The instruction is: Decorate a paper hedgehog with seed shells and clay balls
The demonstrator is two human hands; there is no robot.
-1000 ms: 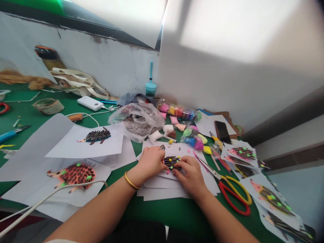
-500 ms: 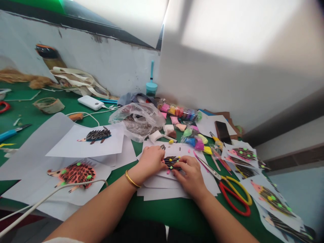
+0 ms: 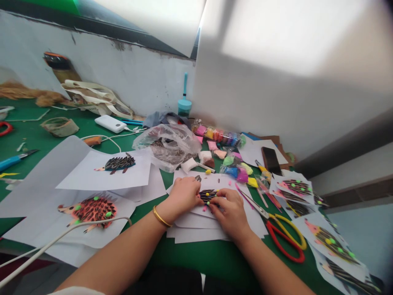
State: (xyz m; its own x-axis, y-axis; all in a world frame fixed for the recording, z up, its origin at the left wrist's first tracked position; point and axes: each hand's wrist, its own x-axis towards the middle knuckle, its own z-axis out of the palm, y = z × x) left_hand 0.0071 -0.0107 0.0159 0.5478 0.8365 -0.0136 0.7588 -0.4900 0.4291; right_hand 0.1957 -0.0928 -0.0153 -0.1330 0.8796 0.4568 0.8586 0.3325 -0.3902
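Note:
A small hedgehog picture (image 3: 208, 196), made of dark striped seeds with yellow and green dots, lies on a stack of white paper (image 3: 196, 233). My left hand (image 3: 185, 194), with a gold bangle at the wrist, rests at the picture's left side, fingers bent and fingertips on its edge. On the right side my right hand (image 3: 229, 209) touches the picture near a green dot, thumb and index finger close together. Whether either hand pinches anything is too small to tell. Loose seeds and a yellow clay bit (image 3: 208, 172) lie just above.
Red and yellow scissors (image 3: 285, 237) lie right of the paper. Behind are a plastic bag of seeds (image 3: 167, 147), clay packets (image 3: 235, 172) and a phone (image 3: 270, 160). Finished hedgehog pictures lie left (image 3: 92, 211) and right (image 3: 331, 241). A white cable (image 3: 61, 236) crosses the left papers.
The whole view has shifted very slightly. Both hands stay at the hedgehog picture, with only a tiny movement of the right fingers.

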